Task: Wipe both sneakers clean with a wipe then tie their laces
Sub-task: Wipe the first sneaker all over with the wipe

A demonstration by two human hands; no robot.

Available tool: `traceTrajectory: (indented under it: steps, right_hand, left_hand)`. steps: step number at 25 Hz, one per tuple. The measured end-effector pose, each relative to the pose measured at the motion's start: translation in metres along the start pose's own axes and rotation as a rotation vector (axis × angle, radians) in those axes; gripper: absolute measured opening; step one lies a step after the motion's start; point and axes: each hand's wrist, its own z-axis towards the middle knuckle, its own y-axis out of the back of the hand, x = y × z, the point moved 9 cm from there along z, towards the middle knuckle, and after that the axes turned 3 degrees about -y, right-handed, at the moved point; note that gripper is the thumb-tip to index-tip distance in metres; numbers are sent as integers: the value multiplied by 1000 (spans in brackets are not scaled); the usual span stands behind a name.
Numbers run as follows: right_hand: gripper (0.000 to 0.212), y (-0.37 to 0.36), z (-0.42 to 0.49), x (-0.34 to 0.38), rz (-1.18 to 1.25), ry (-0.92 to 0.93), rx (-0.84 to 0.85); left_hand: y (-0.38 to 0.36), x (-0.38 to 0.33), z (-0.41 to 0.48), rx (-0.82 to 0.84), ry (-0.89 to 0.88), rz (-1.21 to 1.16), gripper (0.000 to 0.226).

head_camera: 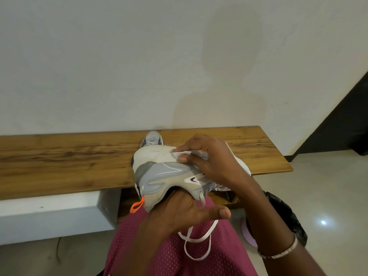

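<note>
The sneaker (165, 176) is grey and white with an orange heel loop (136, 206), the bench (69, 156) brown wood-grain.

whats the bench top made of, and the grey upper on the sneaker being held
The bench top looks like wood or wood-grain laminate, matte, with dark streaky grain. The held sneaker has a grey upper that seems to be matte synthetic or suede-like panels with stitched seams. I cannot tell which.

swoosh logo (192, 179), on grey sneaker (159, 176)
</note>
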Motion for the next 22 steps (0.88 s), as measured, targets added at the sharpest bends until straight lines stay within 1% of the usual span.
traceTrajectory:
  steps: [2, 4, 5, 6, 7, 8, 9, 11, 12, 15, 18, 21, 22]
  right_hand:
    - [18, 11, -7, -21, -155, -75, 37]
    - [20, 31, -18, -45, -317, -212, 20]
    - [21, 38, -22, -51, -352, -248, 7]
    - [20, 39, -25, -50, -358, -242, -2]
    - [18, 35, -25, -43, -329, -202, -4]
    - [15, 26, -24, -32, -257, -144, 1]
    - [13, 15, -23, -18, -156, -92, 13]
    - [13, -3, -19, 0, 17, -32, 39]
    - [13, -8, -18, 5, 56, -20, 54]
    - [15, -6, -19, 0, 81, -23, 69]
    - [10, 11, -31, -19, 5, -84, -6]
    - [16, 7, -40, -16, -96, -94, -56]
    - [18, -1, -42, -8, -88, -72, -51]
  left_hand:
    - [6, 0, -1, -24, -23, -85, 121]
    - [8, -3, -2, -30, -64, -145, 121]
    - [8, -5, -1, -28, -76, -143, 120]
    - [7, -7, 0, -25, -83, -132, 116]
    - [7, -9, 1, -33, -90, -128, 109]
    - [7, -11, 1, -46, -98, -135, 102]
    - [6, -13, 2, -44, -105, -145, 100]
    - [1, -15, 2, -11, -102, -122, 104]
    - [-1, -13, 2, 6, -90, -99, 105]
    - [-11, -5, 1, 66, -59, -154, 94]
    - [-18, 13, 0, 140, 51, -211, 81]
    - [-15, 21, 3, 133, 139, -271, 45]
    - [-15, 20, 4, 123, 148, -282, 42]
